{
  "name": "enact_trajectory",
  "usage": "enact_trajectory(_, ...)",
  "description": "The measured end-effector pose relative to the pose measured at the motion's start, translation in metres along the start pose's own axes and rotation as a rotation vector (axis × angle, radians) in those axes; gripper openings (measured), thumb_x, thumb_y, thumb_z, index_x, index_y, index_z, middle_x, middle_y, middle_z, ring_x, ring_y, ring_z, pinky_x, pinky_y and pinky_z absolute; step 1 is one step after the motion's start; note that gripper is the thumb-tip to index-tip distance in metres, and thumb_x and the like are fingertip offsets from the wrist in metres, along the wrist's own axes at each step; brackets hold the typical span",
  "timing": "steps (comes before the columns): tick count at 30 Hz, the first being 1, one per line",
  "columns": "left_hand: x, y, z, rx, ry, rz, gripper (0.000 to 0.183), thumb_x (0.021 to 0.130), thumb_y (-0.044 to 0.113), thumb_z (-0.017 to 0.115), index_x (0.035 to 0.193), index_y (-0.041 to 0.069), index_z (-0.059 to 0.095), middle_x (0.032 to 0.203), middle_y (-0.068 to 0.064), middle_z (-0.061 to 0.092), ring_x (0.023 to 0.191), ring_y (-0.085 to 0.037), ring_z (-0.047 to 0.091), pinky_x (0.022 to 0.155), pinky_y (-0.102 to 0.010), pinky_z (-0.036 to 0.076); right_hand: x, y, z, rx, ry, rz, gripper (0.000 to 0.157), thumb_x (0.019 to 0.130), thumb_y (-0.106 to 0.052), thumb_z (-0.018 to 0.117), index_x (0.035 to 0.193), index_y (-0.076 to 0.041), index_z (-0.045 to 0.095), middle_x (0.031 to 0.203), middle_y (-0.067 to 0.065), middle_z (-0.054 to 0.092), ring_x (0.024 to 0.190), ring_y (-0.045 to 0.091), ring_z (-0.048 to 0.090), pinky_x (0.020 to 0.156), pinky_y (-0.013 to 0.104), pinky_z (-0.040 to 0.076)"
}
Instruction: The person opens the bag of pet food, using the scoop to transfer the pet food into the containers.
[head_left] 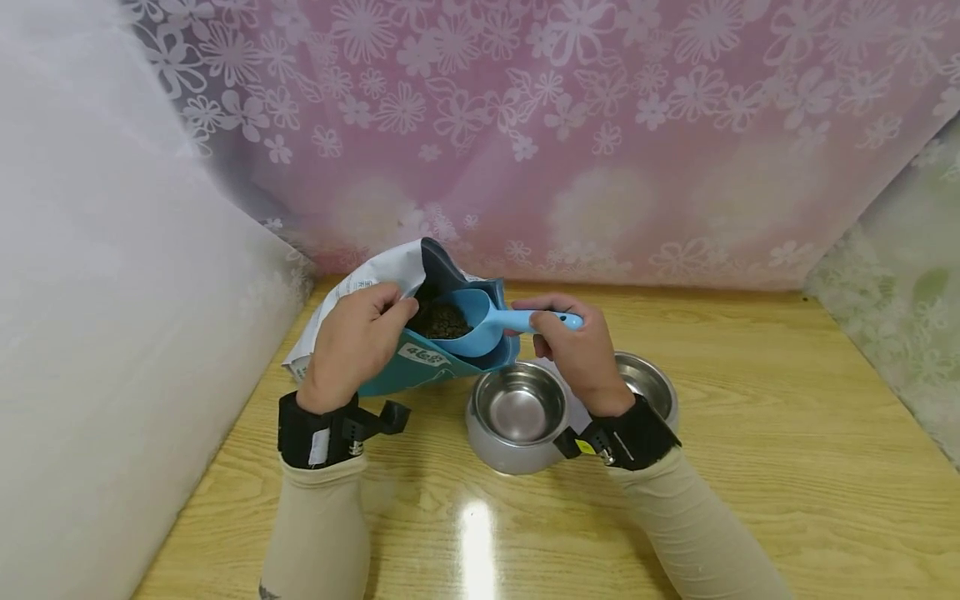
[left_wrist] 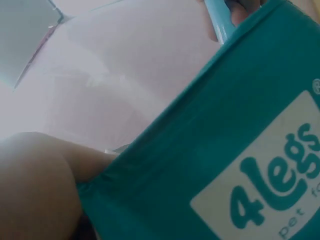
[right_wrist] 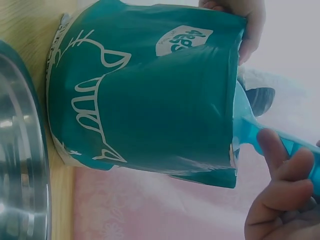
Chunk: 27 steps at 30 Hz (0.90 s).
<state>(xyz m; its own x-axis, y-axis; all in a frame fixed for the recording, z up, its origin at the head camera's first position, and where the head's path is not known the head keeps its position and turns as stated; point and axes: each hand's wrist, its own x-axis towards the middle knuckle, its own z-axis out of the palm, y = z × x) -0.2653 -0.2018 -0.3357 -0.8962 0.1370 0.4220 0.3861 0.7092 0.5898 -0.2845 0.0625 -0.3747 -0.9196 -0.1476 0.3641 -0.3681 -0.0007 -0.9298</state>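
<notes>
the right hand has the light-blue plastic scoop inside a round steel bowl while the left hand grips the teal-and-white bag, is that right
Not quite: the head view shows the light-blue plastic scoop in the open mouth of the teal-and-white bag, not in a bowl. The right hand does hold the scoop, and the left hand grips the bag.

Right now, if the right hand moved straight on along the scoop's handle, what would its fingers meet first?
Probably the teal bag, at its open rim: the right hand, gripping the blue scoop, faces it; depth is unclear.
</notes>
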Motion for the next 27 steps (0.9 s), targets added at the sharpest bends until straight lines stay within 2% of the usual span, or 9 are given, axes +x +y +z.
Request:
enact_trajectory(6,0.001,-0.005,0.001,-0.010,0.032,-0.013,0.042,0.101,0.036,0.046,0.068,0.012,0.038,0.056,-0.008,0.031,0.046,-0.027,0.030,0.044,-0.031,0.021,-0.004,-0.007,0.001,0.082,0.025,-0.013,0.024,0.095,-0.008,0.051,0.110,0.001,0.068,0.084,0.019,0.068,0.056,0.024,0.045,0.055,0.031,0.037)
enact_trajectory(11,0.003,-0.010,0.002,-0.024,0.047,-0.034,0.043,0.101,0.037,0.047,0.068,0.012,0.039,0.056,-0.008,0.031,0.046,-0.027,0.031,0.044,-0.031,0.022,-0.008,-0.015,0.003,0.072,0.043,-0.035,0.023,0.095,-0.006,0.051,0.109,0.001,0.068,0.081,0.014,0.069,0.054,0.023,0.046,0.054,0.030,0.038)
enact_trajectory(18,0.005,-0.010,0.001,-0.026,0.063,-0.040,0.043,0.101,0.038,0.047,0.068,0.011,0.039,0.057,-0.008,0.031,0.047,-0.027,0.032,0.045,-0.031,0.023,-0.011,-0.025,0.003,0.084,0.073,-0.044,0.023,0.093,-0.005,0.051,0.106,0.002,0.068,0.081,0.019,0.068,0.054,0.021,0.047,0.055,0.029,0.038)
enact_trajectory(27,0.006,-0.009,0.003,-0.027,0.042,-0.037,0.043,0.101,0.037,0.047,0.068,0.011,0.039,0.057,-0.009,0.032,0.047,-0.027,0.031,0.045,-0.032,0.022,-0.013,-0.021,0.001,0.084,0.069,-0.022,0.024,0.094,-0.005,0.049,0.108,0.003,0.068,0.080,0.013,0.069,0.055,0.021,0.048,0.059,0.030,0.040)
